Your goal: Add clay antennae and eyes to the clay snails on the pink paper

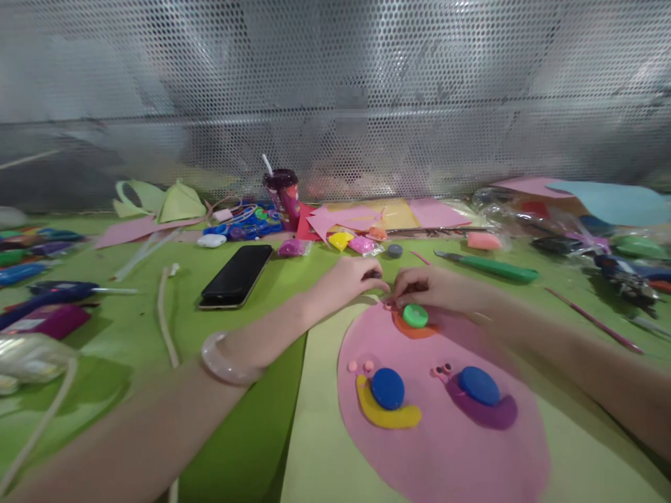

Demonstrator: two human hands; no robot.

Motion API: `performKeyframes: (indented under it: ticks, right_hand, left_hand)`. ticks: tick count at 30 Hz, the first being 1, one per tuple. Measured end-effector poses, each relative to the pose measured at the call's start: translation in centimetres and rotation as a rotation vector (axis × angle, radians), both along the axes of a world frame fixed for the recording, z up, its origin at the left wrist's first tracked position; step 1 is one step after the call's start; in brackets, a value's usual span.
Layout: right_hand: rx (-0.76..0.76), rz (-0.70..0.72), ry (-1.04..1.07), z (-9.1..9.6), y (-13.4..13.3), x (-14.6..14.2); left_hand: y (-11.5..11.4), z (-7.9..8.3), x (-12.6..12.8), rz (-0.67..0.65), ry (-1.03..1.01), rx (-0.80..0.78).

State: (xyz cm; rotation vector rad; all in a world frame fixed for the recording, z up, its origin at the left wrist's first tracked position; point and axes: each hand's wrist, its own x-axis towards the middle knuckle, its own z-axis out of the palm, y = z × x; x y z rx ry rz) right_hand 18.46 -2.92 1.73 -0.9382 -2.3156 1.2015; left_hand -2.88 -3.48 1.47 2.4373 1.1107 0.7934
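My left hand (356, 278) is closed in a pinch above the far edge of the pink paper oval (403, 454), with a small dark piece (374, 274) at its fingertips. Right beside it, my right hand (427, 286) bends its fingers down by tiny pink balls (388, 306); whatever is between those fingers is hidden. Under the right hand lies an orange snail body (414, 332) with a green bottle cap (416, 316). Nearer are a yellow snail body (388, 418) with a blue cap (388, 388) and a purple snail body (493, 413) with another blue cap (479, 385).
A light yellow-green sheet (319, 398) lies beneath the oval. Left stand a black phone (238, 276) and a white cable (165, 314). Behind are a cup with straw (283, 195), clay packets (340, 241) and a grey lump (394, 250). A green cutter (493, 267) lies right.
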Motion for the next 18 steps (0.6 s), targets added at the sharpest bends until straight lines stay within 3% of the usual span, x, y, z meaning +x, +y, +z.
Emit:
performKeyframes:
  ticks: [13,18]
  right_hand:
    - [-0.061,-0.002,0.043,-0.16,0.06,-0.05]
    - [-0.120,0.003,0.093,-0.28,0.19,-0.08]
  left_hand:
    - [0.27,-0.11,0.02,-0.003,-0.018,-0.019]
    - [-0.06,-0.10,0.24,0.034,-0.150,-0.125]
